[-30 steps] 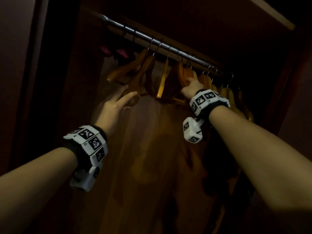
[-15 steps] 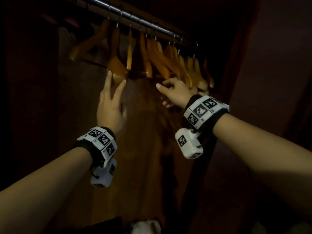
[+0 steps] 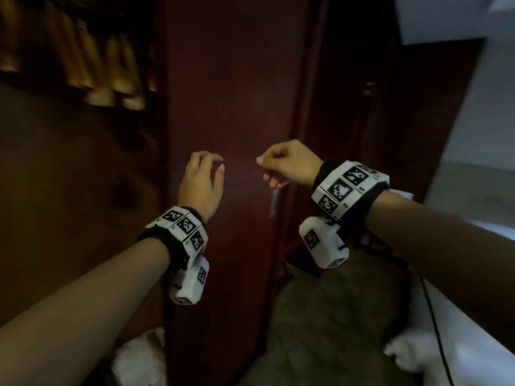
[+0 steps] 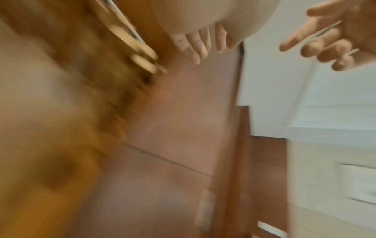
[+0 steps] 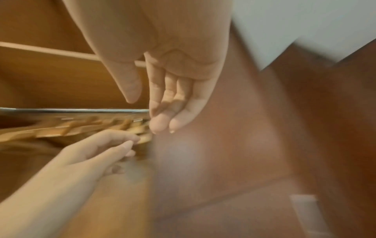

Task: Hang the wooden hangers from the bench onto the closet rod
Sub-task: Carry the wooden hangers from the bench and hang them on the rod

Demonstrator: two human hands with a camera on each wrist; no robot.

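Several wooden hangers hang blurred inside the closet at the upper left. In the right wrist view they hang under the metal rod. My left hand is held in front of the dark red closet panel, fingers loosely curled and empty. My right hand hovers just to its right, also loosely curled with nothing in it. Both hands are to the right of the hangers and below them, touching none. The left wrist view is blurred and shows my left fingers bare. No bench is in view.
A dark red closet panel stands straight ahead, with a small pale handle at its right edge. A pale wall is on the right. White cloth and a black cable lie at the lower right.
Both hands have come off the hangers and moved down and to the right. The head view has swung right, so the rod has left it.
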